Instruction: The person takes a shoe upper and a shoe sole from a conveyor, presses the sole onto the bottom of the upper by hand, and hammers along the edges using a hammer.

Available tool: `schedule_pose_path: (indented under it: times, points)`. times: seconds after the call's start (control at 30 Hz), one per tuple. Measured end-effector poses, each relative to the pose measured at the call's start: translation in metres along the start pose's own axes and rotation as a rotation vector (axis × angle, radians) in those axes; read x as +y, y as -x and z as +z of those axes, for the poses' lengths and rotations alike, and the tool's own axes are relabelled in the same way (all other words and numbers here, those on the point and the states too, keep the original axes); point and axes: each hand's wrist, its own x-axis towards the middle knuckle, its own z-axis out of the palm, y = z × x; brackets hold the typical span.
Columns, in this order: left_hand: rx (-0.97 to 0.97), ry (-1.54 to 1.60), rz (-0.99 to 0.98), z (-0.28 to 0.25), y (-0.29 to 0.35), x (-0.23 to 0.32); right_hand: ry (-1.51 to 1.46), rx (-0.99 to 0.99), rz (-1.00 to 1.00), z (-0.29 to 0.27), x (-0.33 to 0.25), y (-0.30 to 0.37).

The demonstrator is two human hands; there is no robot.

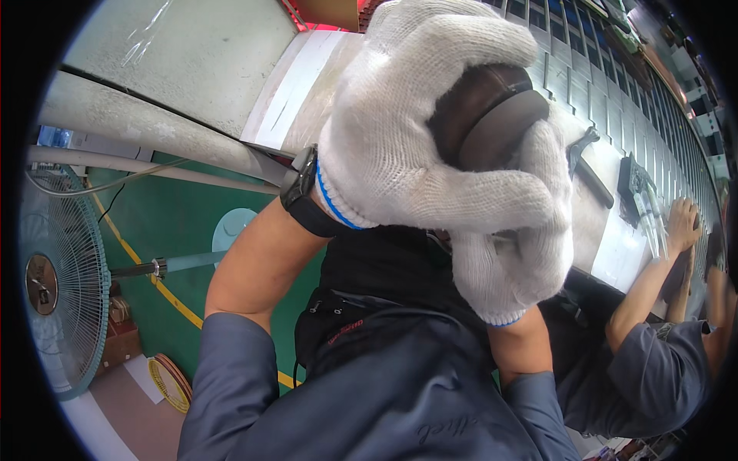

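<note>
Both my hands wear white knit gloves and are raised close to the camera. My left hand (400,131), with a black watch (301,192) on its wrist, wraps over a dark brown round object (492,115) that has a black band across it. My right hand (519,238) comes up from below and clasps the same object from the right and underneath. Most of the object is hidden by the gloves. Below my hands are my grey sleeves and a black bag (369,307) on my chest.
A long workbench (607,253) runs along the right, beside a line of metal slats (615,100). A hammer-like tool (588,165) and a black device (634,188) lie on it. A co-worker's hand (683,223) rests there. A standing fan (61,284) is at left on the green floor (177,215).
</note>
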Motion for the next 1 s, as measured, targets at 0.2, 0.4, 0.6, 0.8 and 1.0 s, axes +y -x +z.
schedule_pose_path:
  times: [0.2, 0.4, 0.6, 0.8, 1.0]
  points:
    - [0.011, 0.004, 0.032, 0.004, -0.004, -0.001, -0.035, -0.002, 0.068, -0.004, -0.005, 0.002]
    - [0.03, 0.013, 0.074, 0.003, -0.004, -0.004, -0.01, -0.017, 0.091, -0.001, -0.007, 0.0]
    - [-0.045, -0.009, 0.157, -0.006, -0.014, 0.001, -0.009, 0.036, 0.069, 0.0, -0.008, -0.004]
    - [-0.148, -0.037, 0.1, -0.014, -0.019, 0.011, 0.024, 0.047, 0.038, 0.0, -0.007, -0.004]
    - [-0.164, -0.117, 0.127, -0.016, -0.022, 0.017, 0.046, 0.029, 0.002, -0.002, -0.003, -0.002]
